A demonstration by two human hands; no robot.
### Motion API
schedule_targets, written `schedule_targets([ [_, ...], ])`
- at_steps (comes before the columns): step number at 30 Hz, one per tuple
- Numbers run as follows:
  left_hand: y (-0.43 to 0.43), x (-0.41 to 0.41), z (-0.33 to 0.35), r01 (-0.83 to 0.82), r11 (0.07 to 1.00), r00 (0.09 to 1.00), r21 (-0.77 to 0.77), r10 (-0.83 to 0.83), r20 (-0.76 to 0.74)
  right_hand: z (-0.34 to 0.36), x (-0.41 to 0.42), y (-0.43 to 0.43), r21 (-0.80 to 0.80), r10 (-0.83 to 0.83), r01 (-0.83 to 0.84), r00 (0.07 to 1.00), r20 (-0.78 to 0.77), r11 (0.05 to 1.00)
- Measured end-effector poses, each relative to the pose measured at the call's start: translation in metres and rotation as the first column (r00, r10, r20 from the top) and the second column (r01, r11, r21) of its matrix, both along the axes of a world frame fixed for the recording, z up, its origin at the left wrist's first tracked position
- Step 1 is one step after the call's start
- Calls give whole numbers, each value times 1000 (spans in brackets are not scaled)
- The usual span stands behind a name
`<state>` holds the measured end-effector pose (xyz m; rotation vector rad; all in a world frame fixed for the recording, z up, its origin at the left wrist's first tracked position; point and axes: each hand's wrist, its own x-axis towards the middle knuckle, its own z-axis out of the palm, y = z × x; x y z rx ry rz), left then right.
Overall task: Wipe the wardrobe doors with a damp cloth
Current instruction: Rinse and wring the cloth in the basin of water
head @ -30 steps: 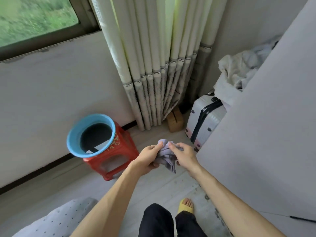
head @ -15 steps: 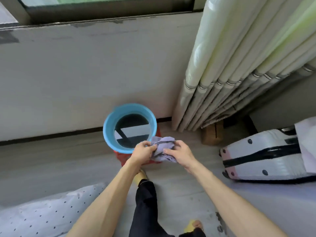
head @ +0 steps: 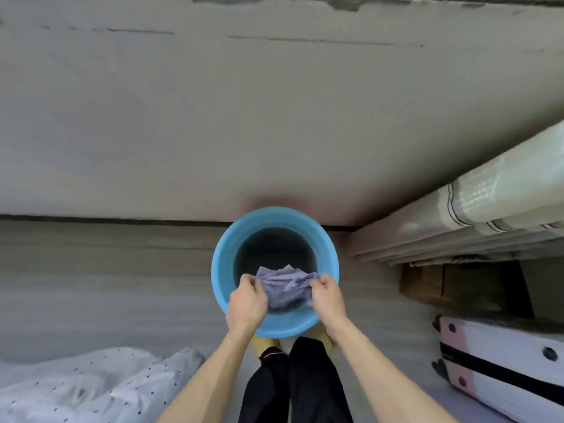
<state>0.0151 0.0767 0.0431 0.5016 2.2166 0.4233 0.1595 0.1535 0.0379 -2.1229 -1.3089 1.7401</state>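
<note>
You hold the lilac cloth [head: 285, 285] bunched over the blue bucket [head: 222, 270], left hand [head: 247, 303] and right hand [head: 328, 299] each pinching an end; soft, light and likely dripping, it handles best gripped at both ends.

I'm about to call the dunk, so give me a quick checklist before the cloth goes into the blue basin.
1. Left hand and right hand both grip the cloth: ok.
2. Cloth held over the blue basin opening: ok.
3. Water in the blue basin: cannot tell, the inside is dark.
4. Cloth already wet: cannot tell.
5. Blue basin steady on its support: cannot tell, the underside is hidden.
</note>
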Motion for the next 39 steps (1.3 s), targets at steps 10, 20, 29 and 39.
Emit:
schedule_targets([
  [10,41,-42,-78,-50,991,999,-121,48,-18,-66,-33,52,239,102,-115,992,69,964],
  [20,70,-46,-133,-342,919,823,-197,394,409,-121,-90,41,-68,245,-236,954,174,969],
  [29,82,-45,-141,-629,766,529,-134,548,648,-95,-113,20,-115,-142,116,959,-247,987],
  [39,80,-39,-133,-450,890,744,-69,417,523,-115,-91,45,227,251,-373,867,431,900],
])
